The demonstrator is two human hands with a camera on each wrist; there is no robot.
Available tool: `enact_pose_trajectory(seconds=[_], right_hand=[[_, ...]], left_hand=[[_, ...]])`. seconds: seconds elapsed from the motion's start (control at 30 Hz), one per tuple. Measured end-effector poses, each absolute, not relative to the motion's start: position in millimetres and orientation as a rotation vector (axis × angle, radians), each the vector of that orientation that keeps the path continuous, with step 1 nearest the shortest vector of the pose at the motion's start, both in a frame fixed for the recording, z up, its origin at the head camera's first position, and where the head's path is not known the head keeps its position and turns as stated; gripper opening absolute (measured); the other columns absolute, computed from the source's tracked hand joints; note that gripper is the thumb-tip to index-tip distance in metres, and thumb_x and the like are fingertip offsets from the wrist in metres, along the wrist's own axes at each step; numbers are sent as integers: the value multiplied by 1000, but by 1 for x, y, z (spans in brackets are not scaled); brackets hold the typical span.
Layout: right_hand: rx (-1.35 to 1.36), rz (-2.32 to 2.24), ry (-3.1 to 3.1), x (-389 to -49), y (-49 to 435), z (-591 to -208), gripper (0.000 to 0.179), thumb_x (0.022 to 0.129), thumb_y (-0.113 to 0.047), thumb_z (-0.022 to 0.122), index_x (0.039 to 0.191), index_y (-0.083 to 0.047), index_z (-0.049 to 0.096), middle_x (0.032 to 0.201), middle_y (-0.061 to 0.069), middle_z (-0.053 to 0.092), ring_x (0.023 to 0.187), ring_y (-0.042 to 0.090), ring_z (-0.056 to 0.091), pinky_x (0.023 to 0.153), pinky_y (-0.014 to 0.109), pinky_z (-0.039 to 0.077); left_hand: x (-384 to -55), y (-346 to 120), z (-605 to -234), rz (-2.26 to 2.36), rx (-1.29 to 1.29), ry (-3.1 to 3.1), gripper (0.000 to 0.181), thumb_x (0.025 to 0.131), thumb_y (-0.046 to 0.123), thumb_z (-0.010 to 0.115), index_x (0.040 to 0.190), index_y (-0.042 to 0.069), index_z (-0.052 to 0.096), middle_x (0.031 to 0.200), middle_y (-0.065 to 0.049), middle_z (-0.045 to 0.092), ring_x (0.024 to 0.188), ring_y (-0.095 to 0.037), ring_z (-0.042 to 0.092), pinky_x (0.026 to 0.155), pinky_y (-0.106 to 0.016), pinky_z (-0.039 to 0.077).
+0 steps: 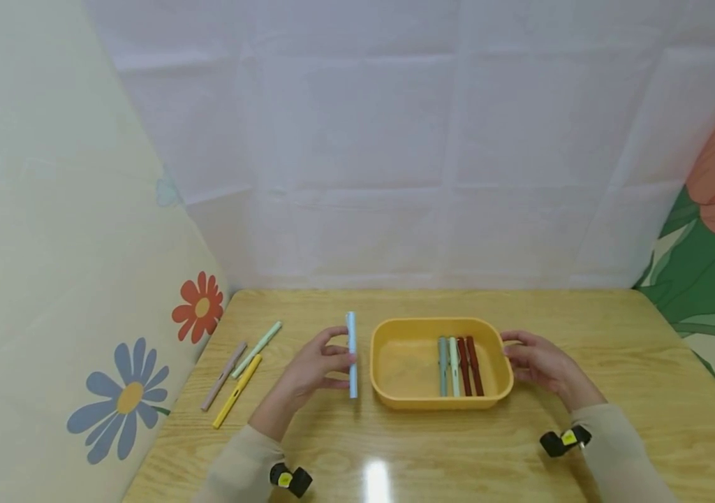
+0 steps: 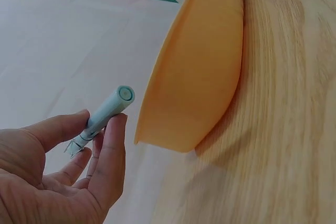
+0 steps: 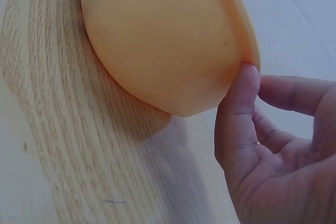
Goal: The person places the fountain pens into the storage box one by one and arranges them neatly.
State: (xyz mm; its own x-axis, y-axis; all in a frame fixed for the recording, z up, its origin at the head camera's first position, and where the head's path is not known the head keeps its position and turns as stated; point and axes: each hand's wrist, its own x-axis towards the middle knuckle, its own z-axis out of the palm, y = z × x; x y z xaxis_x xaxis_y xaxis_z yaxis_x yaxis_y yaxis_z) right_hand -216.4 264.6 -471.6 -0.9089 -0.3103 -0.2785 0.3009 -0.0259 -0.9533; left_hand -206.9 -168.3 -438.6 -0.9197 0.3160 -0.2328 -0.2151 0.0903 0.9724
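My left hand (image 1: 315,369) pinches a light blue pen (image 1: 352,356) between thumb and fingers, just left of the yellow plastic bin (image 1: 410,403). In the left wrist view, the pen (image 2: 107,113) points one round end toward the camera, beside the bin's outer wall (image 2: 202,72). At the bin's right end, my right hand (image 1: 542,365) grips the rim. The right wrist view shows the thumb (image 3: 244,93) at the rim and the forefinger close behind it. Inside the bin, a grey-teal pen (image 1: 443,367), a pale green pen (image 1: 454,367) and two dark red pens (image 1: 474,367) lie side by side.
On the table's left part lie a mauve pen (image 1: 223,376), a mint green pen (image 1: 257,349) and a yellow pen (image 1: 237,391). A white cloth (image 1: 370,140) hangs behind the wooden table (image 1: 433,454). Flower-printed cloth (image 1: 49,279) borders the left side.
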Motion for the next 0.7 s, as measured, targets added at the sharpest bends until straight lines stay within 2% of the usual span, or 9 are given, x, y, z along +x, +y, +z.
enact_pose_trajectory(seconds=[0.17,0.27,0.4,0.7], right_hand=[[0,-1989,1843,-216,265,-470,29,102,-9,56,130,-4,53,95,1,72,85,14,69,72,29,61],[3,-1988,1845,-216,265,-469,30,102,-9,56,131,-3,53,94,1,71,84,14,69,71,29,61],[2,-1978,1861,-216,266,-469,32,102,-8,55,132,1,51,95,2,71,84,14,69,71,29,61],[24,-1966,1892,-218,262,-470,36,101,-8,57,134,4,50,95,2,70,84,13,67,71,29,60]], left_hand=[[-209,-157,-437,1911,99,1958,67,93,2,70,150,7,36,112,-14,59,92,-20,65,79,-43,62],[-209,-151,-435,1925,111,1957,67,92,0,70,149,7,37,109,-11,60,91,-20,66,78,-42,62],[-210,-142,-434,1939,117,1971,61,92,-1,69,147,5,41,110,-14,61,90,-20,67,77,-42,63],[-217,-122,-432,1940,113,1976,55,94,0,66,145,-2,45,125,-30,59,87,-19,67,75,-37,63]])
